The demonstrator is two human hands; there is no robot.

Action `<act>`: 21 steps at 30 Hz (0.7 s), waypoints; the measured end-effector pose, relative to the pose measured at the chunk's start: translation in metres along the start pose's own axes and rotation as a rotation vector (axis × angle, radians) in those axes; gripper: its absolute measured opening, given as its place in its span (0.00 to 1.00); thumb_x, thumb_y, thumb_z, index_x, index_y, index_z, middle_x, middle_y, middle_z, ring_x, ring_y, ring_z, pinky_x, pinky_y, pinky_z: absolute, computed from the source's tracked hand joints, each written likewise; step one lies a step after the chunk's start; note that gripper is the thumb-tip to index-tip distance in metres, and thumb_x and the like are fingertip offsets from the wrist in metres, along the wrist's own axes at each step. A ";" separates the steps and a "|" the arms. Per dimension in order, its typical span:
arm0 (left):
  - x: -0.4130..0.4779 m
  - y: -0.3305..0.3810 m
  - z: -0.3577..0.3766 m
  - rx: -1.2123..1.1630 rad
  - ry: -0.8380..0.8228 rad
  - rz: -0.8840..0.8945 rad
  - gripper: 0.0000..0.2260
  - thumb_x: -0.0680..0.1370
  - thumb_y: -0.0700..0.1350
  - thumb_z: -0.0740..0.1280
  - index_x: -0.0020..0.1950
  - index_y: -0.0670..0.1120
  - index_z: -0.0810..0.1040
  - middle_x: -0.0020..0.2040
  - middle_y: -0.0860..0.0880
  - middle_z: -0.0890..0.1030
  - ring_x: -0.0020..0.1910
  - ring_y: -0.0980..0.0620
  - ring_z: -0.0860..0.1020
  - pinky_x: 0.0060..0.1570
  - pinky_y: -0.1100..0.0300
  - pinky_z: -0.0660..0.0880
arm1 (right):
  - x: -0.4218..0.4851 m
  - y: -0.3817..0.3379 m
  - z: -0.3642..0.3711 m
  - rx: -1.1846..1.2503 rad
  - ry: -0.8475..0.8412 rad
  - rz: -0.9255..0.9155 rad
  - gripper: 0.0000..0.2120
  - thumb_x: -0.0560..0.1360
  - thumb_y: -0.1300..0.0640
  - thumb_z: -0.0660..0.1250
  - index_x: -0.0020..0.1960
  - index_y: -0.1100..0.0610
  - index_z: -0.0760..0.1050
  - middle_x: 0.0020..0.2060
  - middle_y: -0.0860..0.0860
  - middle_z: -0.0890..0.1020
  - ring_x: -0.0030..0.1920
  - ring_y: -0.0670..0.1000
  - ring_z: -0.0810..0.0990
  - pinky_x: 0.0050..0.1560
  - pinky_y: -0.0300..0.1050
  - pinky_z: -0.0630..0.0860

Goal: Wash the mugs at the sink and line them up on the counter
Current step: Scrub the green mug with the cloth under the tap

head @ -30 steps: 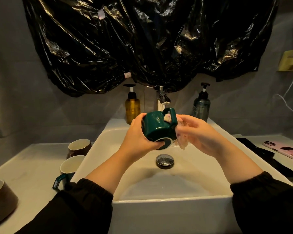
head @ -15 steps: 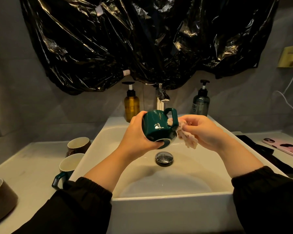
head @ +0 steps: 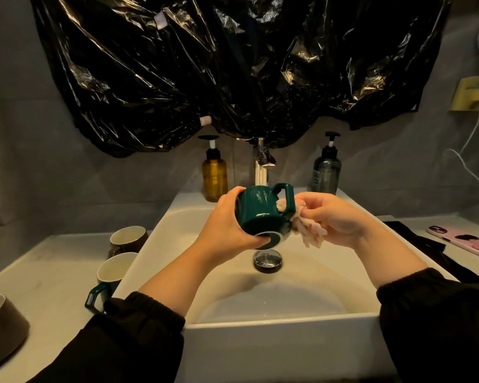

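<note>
Over the sink (head: 274, 322), we see a left hand (head: 227, 219) with its grip curled round the body of a dark green mug (head: 260, 214). The mug is tipped on its side above the drain (head: 268, 260), base toward us and handle uppermost. The right hand (head: 332, 217) pinches a pale cloth (head: 310, 233), its grip closed on the fabric. One end of the cloth is tucked through the mug's handle and the rest hangs below the fingers. We judge the step in hand to be wiping the handle.

No stream shows under the tap (head: 262, 167), so we reckon a rinse may yet be due.

On the tabletop (head: 47, 272) to the left stand three more mugs, all upright. A brown far mug (head: 127, 239) sits just beside the sink, a green middle mug (head: 114, 272) stands close in front of it, and a brown near mug (head: 0, 322) stands well apart at the left edge. Whether these are washed or waiting, we cannot tell. They form a loose file, not a tidy row.

By our reading the task is partway through. One mug is being cleaned, it has yet to join the others, and the line-up remains to be squared.
</note>
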State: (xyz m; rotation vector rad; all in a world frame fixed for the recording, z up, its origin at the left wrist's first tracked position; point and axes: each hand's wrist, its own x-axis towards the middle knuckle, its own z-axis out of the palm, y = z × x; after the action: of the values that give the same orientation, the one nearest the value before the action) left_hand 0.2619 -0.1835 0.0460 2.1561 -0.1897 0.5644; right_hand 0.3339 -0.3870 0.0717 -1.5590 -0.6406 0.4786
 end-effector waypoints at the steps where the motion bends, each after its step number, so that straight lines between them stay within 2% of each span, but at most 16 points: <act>1: 0.000 0.000 0.000 -0.001 -0.003 -0.008 0.39 0.63 0.44 0.80 0.67 0.55 0.62 0.64 0.55 0.69 0.57 0.57 0.70 0.44 0.74 0.73 | 0.001 0.000 0.001 0.015 0.013 0.014 0.16 0.78 0.71 0.56 0.49 0.58 0.80 0.40 0.54 0.83 0.42 0.50 0.79 0.44 0.44 0.74; 5: 0.000 -0.001 0.001 0.064 -0.048 0.013 0.39 0.62 0.46 0.80 0.67 0.53 0.63 0.63 0.54 0.69 0.60 0.54 0.72 0.52 0.65 0.76 | 0.004 0.004 0.006 0.113 0.059 0.006 0.12 0.79 0.68 0.59 0.52 0.58 0.80 0.42 0.53 0.84 0.44 0.49 0.82 0.42 0.41 0.77; 8: 0.000 -0.002 0.000 0.071 -0.021 0.042 0.39 0.62 0.46 0.81 0.66 0.54 0.63 0.63 0.54 0.69 0.60 0.54 0.72 0.50 0.68 0.76 | 0.004 0.006 0.006 0.132 0.016 -0.005 0.12 0.79 0.66 0.59 0.56 0.58 0.79 0.47 0.54 0.84 0.47 0.50 0.82 0.47 0.44 0.76; 11: 0.001 -0.003 -0.002 0.093 0.035 0.063 0.40 0.61 0.47 0.81 0.67 0.54 0.63 0.62 0.55 0.69 0.59 0.56 0.71 0.48 0.73 0.74 | 0.004 0.004 0.000 0.046 -0.011 0.064 0.13 0.78 0.70 0.57 0.52 0.60 0.79 0.45 0.56 0.82 0.46 0.54 0.80 0.49 0.47 0.75; 13: 0.002 -0.004 -0.003 0.131 0.068 0.064 0.39 0.61 0.47 0.81 0.66 0.54 0.63 0.61 0.55 0.68 0.58 0.56 0.71 0.46 0.75 0.72 | 0.006 0.005 0.000 -0.018 0.044 0.130 0.15 0.76 0.73 0.56 0.46 0.62 0.79 0.45 0.59 0.79 0.44 0.56 0.77 0.46 0.48 0.75; 15: 0.003 -0.005 -0.005 0.155 0.112 0.058 0.39 0.61 0.48 0.80 0.66 0.53 0.63 0.60 0.55 0.68 0.57 0.57 0.70 0.43 0.77 0.71 | 0.009 0.008 0.001 -0.050 0.207 0.164 0.15 0.75 0.73 0.57 0.46 0.61 0.80 0.47 0.59 0.78 0.45 0.56 0.77 0.43 0.46 0.75; 17: 0.003 -0.006 -0.008 0.201 0.134 0.075 0.40 0.61 0.49 0.80 0.67 0.52 0.63 0.61 0.55 0.67 0.57 0.57 0.69 0.44 0.76 0.71 | 0.013 0.010 0.002 -0.009 0.422 0.053 0.11 0.76 0.70 0.60 0.49 0.60 0.80 0.50 0.58 0.79 0.49 0.55 0.78 0.42 0.44 0.74; 19: 0.002 -0.006 -0.007 0.295 0.102 0.117 0.41 0.61 0.51 0.80 0.68 0.52 0.62 0.62 0.54 0.65 0.57 0.56 0.69 0.48 0.72 0.72 | 0.012 0.010 0.002 -0.043 0.614 -0.191 0.08 0.76 0.64 0.65 0.52 0.56 0.79 0.49 0.54 0.81 0.51 0.52 0.79 0.45 0.42 0.76; 21: 0.001 -0.005 -0.003 0.393 0.059 0.153 0.43 0.62 0.52 0.80 0.70 0.52 0.60 0.64 0.54 0.64 0.57 0.56 0.69 0.51 0.68 0.73 | 0.006 0.007 0.008 -0.191 0.730 -0.447 0.09 0.75 0.61 0.69 0.55 0.53 0.78 0.47 0.48 0.80 0.49 0.44 0.78 0.47 0.34 0.76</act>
State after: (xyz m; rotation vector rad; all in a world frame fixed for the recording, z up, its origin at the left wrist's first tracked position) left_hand 0.2635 -0.1784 0.0444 2.5139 -0.2281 0.8073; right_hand 0.3343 -0.3770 0.0648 -1.5642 -0.4415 -0.4890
